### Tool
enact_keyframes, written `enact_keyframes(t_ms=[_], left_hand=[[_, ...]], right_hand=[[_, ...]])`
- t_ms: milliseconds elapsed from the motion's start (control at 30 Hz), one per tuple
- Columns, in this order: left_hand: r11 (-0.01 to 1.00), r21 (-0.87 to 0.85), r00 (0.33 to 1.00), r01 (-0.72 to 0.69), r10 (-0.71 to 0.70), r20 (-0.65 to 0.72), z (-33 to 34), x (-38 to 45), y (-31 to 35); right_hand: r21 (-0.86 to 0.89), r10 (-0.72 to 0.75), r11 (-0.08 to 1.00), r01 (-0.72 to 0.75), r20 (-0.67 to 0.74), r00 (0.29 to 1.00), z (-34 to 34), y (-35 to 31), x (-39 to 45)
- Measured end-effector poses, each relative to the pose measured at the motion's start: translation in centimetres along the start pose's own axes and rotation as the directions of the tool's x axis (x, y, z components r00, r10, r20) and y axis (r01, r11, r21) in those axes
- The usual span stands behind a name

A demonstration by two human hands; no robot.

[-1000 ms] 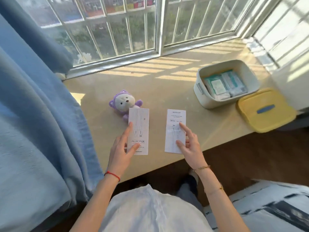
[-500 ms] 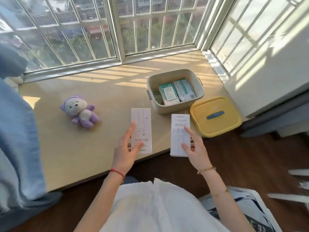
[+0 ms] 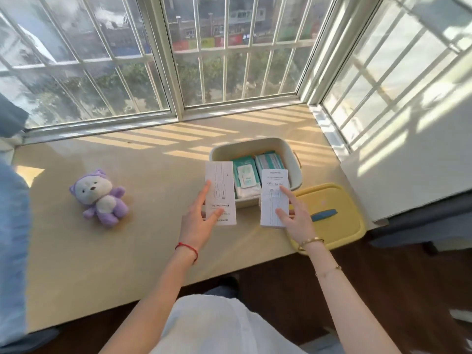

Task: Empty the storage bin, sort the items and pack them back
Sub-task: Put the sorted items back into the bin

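Head view, looking down at a beige window ledge (image 3: 102, 264). Left hand (image 3: 198, 221) at 6 o'clock from frame centre, pinching a white cable box (image 3: 220, 192) by its lower end, thumb on the printed face, index finger along the left edge, other fingers behind. Right hand (image 3: 293, 217) just toward 3 o'clock of it, holding a second white cable box (image 3: 273, 198) the same way, thumb and forefinger on the front. Both boxes upright, held above the ledge, apart from each other, their upper ends overlapping the near wall of the storage bin (image 3: 291, 154). Bin sat at 1 o'clock of the hands, open, with two teal wet-wipe packs (image 3: 245, 172) lying side by side inside. Yellow lid (image 3: 339, 226) with a blue handle lay on the ledge at 5 o'clock of the bin, touching or just beside it, partly hidden by the right hand. Purple plush bear (image 3: 101, 198) on its back at 9 o'clock of the left hand, well apart. Blue curtain (image 3: 12, 238) along the left edge. Red cord on the left wrist, gold bangle on the right.
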State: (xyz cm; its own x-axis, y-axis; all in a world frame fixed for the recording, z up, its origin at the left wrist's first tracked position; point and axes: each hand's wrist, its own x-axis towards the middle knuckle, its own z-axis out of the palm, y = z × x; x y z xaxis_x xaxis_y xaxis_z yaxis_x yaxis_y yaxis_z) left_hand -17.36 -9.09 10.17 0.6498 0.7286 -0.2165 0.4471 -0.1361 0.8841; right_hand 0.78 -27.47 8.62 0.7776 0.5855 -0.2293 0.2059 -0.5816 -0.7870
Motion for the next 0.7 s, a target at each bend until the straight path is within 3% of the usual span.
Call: enact_keyframes(t_ms=[200,433,700], left_hand=[[0.997,0.029,0.998,0.066,-0.065,-0.026,4.5,8.9,0.3],[0.966,-0.045,0.967,0.256,-0.256,0.007,11.5,17.0,-3.3],[0.933,0.08,0.936,0.35,-0.353,0.021,18.0,20.9,-5.0]], right_hand=[[-0.046,0.013,0.999,-0.01,0.071,0.997,-0.2,-0.3,9.9],[-0.151,0.052,0.988,-0.021,0.203,0.978,1.6,2.8,19.6],[-0.23,0.073,0.973,0.008,0.341,0.937,2.6,7.9,25.6]])
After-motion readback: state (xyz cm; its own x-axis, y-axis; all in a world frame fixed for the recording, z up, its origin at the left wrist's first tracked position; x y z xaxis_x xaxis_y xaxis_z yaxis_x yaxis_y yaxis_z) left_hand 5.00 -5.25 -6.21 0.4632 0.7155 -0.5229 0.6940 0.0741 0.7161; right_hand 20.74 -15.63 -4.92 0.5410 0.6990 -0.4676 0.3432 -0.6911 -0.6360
